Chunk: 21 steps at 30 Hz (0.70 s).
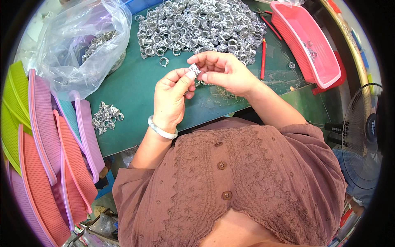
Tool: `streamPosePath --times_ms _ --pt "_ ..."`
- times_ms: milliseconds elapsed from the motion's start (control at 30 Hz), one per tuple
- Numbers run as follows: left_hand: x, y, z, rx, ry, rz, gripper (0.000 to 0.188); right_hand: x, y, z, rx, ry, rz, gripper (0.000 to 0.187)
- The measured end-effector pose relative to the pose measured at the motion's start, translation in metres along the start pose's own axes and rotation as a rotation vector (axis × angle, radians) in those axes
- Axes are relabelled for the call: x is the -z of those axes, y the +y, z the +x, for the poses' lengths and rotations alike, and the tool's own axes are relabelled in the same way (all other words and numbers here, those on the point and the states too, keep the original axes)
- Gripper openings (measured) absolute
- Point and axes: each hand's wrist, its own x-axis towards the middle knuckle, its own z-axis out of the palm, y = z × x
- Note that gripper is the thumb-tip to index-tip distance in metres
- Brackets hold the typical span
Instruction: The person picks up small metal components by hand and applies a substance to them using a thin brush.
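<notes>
A silver-grey metal ring [195,69] with a knobbly, ornate head is held up over the green work surface. My left hand [172,91] is closed, pinching it between thumb and fingers. From the other side my right hand [230,73] curves round the same ring, its thumb and fingertips close against it. Part of another ring [201,83] shows just below my fingers. Beyond my hands lies a large heap of similar rings [201,26], and a single ring [164,61] rests in front of it. A smaller pile of rings [107,117] sits left of my left forearm.
At the back left stands a clear plastic bag [82,53] with more rings inside. Stacked plastic baskets [41,136] crowd the left side. To the right are a red stick-like tool [263,59], a pink basket [304,45] holding a few pieces, and a fan [362,131].
</notes>
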Motion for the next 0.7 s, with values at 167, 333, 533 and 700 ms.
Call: streamPosePath --times_ms 167,333,533,700 --pt "-0.0005 -0.0025 -0.0013 -0.042 -0.038 0.025 0.012 0.0039 0.0024 -0.0013 -0.018 -0.005 -0.009 0.028" --pt "-0.0001 -0.0021 -0.0021 -0.035 -0.039 0.005 0.013 0.0034 0.0032 -0.0020 -0.019 0.002 0.002 0.029" --pt "-0.0004 -0.0014 -0.0026 -0.027 -0.044 -0.002 0.012 0.0029 0.0030 -0.0024 -0.014 0.008 -0.006 0.028" --pt "-0.0020 -0.0005 -0.0032 -0.017 -0.025 0.016 0.009 0.0027 0.0045 -0.0027 0.006 0.018 -0.031 0.028"
